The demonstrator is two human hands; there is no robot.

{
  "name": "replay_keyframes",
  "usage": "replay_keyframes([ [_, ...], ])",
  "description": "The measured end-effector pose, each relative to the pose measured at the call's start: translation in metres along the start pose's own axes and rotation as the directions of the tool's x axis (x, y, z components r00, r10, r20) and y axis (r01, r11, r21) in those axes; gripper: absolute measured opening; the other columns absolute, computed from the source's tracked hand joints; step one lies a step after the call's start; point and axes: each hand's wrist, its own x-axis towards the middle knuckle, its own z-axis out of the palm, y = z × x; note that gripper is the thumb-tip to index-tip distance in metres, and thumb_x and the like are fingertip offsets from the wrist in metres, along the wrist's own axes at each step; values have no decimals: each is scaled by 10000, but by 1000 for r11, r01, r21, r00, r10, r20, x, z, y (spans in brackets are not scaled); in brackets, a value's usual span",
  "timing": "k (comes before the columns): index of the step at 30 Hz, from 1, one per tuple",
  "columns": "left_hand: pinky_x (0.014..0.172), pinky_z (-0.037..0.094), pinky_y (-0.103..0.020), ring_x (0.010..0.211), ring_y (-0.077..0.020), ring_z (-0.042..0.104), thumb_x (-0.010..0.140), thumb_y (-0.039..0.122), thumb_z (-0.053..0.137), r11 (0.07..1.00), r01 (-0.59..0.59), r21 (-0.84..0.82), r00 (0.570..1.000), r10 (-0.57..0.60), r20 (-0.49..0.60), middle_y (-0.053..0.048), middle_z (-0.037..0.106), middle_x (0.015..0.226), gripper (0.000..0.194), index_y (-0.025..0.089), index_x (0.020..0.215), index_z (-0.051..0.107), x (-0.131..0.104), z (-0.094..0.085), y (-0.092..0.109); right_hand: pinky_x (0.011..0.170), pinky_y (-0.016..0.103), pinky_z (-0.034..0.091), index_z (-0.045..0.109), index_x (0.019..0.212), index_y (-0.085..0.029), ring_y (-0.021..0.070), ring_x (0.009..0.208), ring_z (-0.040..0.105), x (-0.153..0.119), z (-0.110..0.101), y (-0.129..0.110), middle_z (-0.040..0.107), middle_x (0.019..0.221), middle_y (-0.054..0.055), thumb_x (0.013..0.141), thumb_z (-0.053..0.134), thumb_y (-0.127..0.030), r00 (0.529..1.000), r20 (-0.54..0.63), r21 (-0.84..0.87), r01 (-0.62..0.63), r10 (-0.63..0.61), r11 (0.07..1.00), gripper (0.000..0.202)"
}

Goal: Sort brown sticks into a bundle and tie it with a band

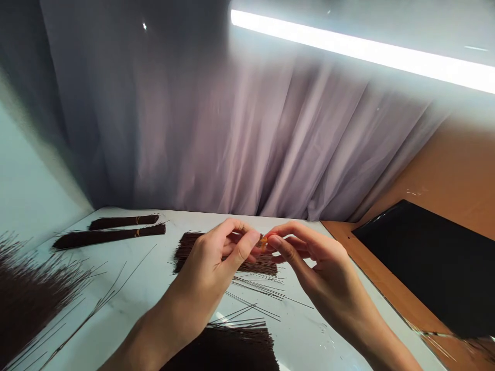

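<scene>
Thumb and fingertips of my left hand (218, 252) pinch one side of a small orange-yellow rubber band (264, 243). My right hand (315, 252) closes its fingertips on the band's other side, so both hands meet above the table. Below and behind them lies a loose stack of thin dark-brown sticks (187, 250), partly hidden by my left hand. Several single sticks (263, 288) are scattered in front of that stack. Nearer to me is a thick dark pile of sticks (235, 348), partly covered by my left forearm.
Two banded stick bundles (112, 237) lie at the back left of the white table (131, 304). A large spread of sticks (31, 299) fills the left edge. A black panel (429, 263) rests on the brown surface at right. Grey curtains (216, 129) hang behind.
</scene>
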Motion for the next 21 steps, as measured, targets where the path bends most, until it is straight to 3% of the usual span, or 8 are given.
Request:
replay_keyframes([
  [4,803,589,-258,847,-172,738,835,316,804,983,-156,98,983,165,-84,10,761,907,161,229,933,710,1,4,-1,688,210,577,706,893,-230,139,771,713,-1,0,0,727,855,-3,985,620,-312,1000,-11,-68,21,-22,997,150],
  [7,772,585,-240,775,-147,732,914,282,713,963,-212,164,964,233,-127,23,753,832,85,222,856,729,3,7,-7,698,214,575,710,903,-229,132,760,701,-2,0,-2,714,834,-4,994,607,-303,998,-18,-104,54,-56,993,155],
  [10,746,576,-233,747,-136,709,949,266,655,979,-159,130,975,177,-138,23,730,782,152,208,823,717,4,7,-8,717,229,575,706,912,-230,133,763,696,-2,2,-3,712,835,0,1005,584,-280,992,-35,-162,111,-118,981,162],
  [14,754,571,-244,780,-138,687,968,306,626,996,-68,-60,993,62,-105,1,726,823,186,189,836,688,4,5,-6,721,265,582,685,923,-236,154,773,709,-3,4,-3,721,851,11,1006,572,-244,978,-72,-241,175,-198,954,141],
  [21,685,534,-222,658,-99,614,939,316,667,986,-62,-152,991,43,-125,9,707,782,175,179,835,696,4,4,-4,723,279,606,680,951,-242,164,782,721,-5,5,-5,725,877,16,993,583,-230,971,-78,-219,203,-224,955,106],
])
